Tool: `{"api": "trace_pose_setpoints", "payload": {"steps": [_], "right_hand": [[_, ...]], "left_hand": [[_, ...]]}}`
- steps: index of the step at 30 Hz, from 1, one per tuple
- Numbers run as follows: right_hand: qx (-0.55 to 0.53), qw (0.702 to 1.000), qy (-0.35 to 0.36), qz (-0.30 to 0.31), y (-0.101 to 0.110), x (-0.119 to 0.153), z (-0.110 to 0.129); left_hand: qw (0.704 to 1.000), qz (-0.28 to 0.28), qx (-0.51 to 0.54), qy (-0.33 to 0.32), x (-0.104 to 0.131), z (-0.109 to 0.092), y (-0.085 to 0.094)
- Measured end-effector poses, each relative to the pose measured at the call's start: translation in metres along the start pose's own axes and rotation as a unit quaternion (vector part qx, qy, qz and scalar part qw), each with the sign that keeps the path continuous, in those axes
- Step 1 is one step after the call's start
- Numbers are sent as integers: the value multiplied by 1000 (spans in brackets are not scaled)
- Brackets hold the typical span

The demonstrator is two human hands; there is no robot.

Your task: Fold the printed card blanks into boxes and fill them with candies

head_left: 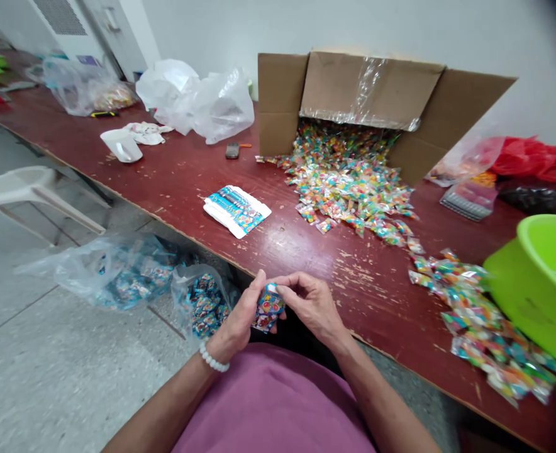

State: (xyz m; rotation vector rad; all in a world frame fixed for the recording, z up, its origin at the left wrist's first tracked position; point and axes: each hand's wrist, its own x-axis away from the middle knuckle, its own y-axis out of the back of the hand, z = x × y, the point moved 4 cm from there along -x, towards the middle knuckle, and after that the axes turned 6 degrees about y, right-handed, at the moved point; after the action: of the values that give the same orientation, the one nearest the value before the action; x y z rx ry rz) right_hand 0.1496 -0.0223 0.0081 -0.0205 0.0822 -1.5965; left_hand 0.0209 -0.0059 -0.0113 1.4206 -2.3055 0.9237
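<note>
Close to my body, just off the table's front edge, I hold a small blue printed packet point(269, 308). My left hand point(241, 314), with a white bead bracelet on the wrist, is wrapped around its left side and underneath. The fingers of my right hand point(312, 303) pinch the packet's top edge, where a white patch shows. What is inside the packet is hidden. Beyond my hands, a stack of flat blue and white pouches point(238, 211) lies on the red table point(287, 251). To the right, small clear packets of colourful candy point(348, 189) spill from a cardboard box point(377, 88).
A green basin point(533, 277) stands at the right beside more candy packets point(490, 333). Below the table edge at left are plastic bags of blue packets point(206, 305) and a white stool point(37, 182). A white mug point(121, 146) and plastic bags point(197, 100) sit farther back.
</note>
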Motion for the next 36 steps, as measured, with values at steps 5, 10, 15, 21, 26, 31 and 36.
{"api": "trace_pose_setpoints", "payload": {"steps": [5, 10, 15, 21, 26, 31, 36], "right_hand": [[71, 996, 53, 27, -1, 0, 4], [72, 989, 115, 60, -9, 6, 4], [17, 997, 43, 62, -13, 9, -17], [-46, 997, -52, -42, 13, 11, -37], [-43, 997, -63, -31, 16, 14, -41], [-48, 996, -74, -32, 16, 12, -43], [-36, 995, -93, -10, 16, 9, -44]], "left_hand": [[999, 8, 36, 40, -3, -2, 4], [992, 5, 116, 52, -3, -6, 11], [995, -49, 71, -52, 8, -17, 40], [959, -271, -64, -60, 25, 13, 126], [927, -339, -153, -41, 31, 47, 169], [898, -354, -216, -146, 14, 2, 162], [738, -368, -472, -312, -30, -78, 104]]}}
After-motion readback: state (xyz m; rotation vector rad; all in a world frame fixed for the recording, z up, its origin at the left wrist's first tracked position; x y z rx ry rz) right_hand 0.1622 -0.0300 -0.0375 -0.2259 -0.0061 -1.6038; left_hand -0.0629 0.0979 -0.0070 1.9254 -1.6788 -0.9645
